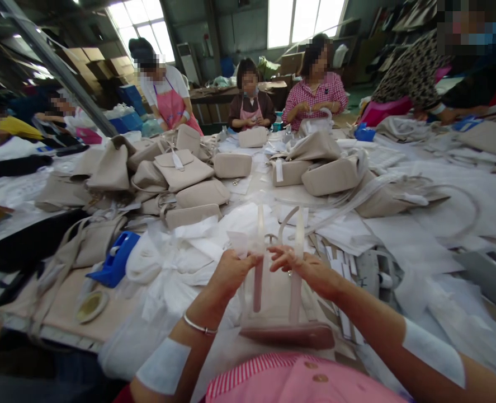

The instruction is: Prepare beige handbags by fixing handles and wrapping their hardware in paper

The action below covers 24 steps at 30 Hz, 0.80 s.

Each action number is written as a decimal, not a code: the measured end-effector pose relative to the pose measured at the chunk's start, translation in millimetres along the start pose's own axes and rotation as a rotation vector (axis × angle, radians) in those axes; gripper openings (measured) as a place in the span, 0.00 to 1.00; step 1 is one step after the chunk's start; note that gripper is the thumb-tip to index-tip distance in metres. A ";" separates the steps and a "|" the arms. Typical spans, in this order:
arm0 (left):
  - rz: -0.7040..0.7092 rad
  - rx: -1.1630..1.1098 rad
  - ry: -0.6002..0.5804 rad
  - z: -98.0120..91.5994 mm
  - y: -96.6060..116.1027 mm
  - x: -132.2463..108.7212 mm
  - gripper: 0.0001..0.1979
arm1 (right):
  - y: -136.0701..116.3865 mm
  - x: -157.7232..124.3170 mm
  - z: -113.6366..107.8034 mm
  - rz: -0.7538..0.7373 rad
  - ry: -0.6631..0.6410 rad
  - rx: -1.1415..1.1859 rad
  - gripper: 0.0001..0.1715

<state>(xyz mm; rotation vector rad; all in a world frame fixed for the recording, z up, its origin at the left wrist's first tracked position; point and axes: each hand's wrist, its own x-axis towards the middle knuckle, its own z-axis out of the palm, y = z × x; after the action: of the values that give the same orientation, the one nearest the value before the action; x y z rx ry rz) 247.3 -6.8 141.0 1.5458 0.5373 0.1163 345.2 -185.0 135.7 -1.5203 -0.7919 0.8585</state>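
Note:
A beige handbag (275, 305) with a darker base stands tilted right in front of me. Its two straps rise upward and look wrapped in translucent film. My left hand (233, 271) pinches thumb and fingers together at the left strap (257, 285). On the other side, my right hand (310, 268) has its fingers spread and pointing left, touching or close beside the right strap (296, 296). A small metal ring piece shows between the straps. White wrapping sheets (176, 268) lie loosely to the left of the bag.
Beige bags (184, 170) are piled across the table, with more bags (335, 173) at right. A blue tape dispenser (116, 257) and a tape roll (91, 307) lie left. A grey object (379, 274) sits right, among paper strips. Several people work around the table.

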 end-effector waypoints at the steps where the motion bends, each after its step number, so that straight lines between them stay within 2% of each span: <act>1: -0.011 -0.005 -0.043 0.9 0.5 2.4 0.14 | -2.4 -1.0 -0.2 -0.019 -0.091 -0.031 0.32; 3: -0.010 0.006 -0.127 3.2 2.9 6.7 0.14 | -4.0 -0.2 3.6 -0.045 -0.175 -0.065 0.30; 5: 0.034 0.018 -0.152 3.5 5.4 9.3 0.15 | 1.0 4.2 8.4 -0.004 -0.120 -0.047 0.32; 8: 0.102 0.020 -0.107 -3.0 4.3 9.1 0.24 | 15.7 14.9 5.6 0.145 0.136 0.123 0.36; 12: 0.006 0.065 -0.093 -11.0 -9.3 4.6 0.28 | 26.3 29.3 -14.1 0.223 0.450 0.477 0.38; 16: -0.021 0.173 -0.067 -6.0 -21.8 2.3 0.22 | 23.6 38.6 -29.8 0.165 0.598 0.633 0.37; 24: 0.229 0.536 -0.037 -4.0 -21.6 -0.7 0.09 | 22.5 40.2 -43.9 0.104 0.716 0.691 0.37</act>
<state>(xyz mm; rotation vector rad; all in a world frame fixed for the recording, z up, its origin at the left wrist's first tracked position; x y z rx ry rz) 239.5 -4.4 120.6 2.1277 0.3741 0.1244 403.7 -174.8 113.0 -1.1120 0.1159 0.5105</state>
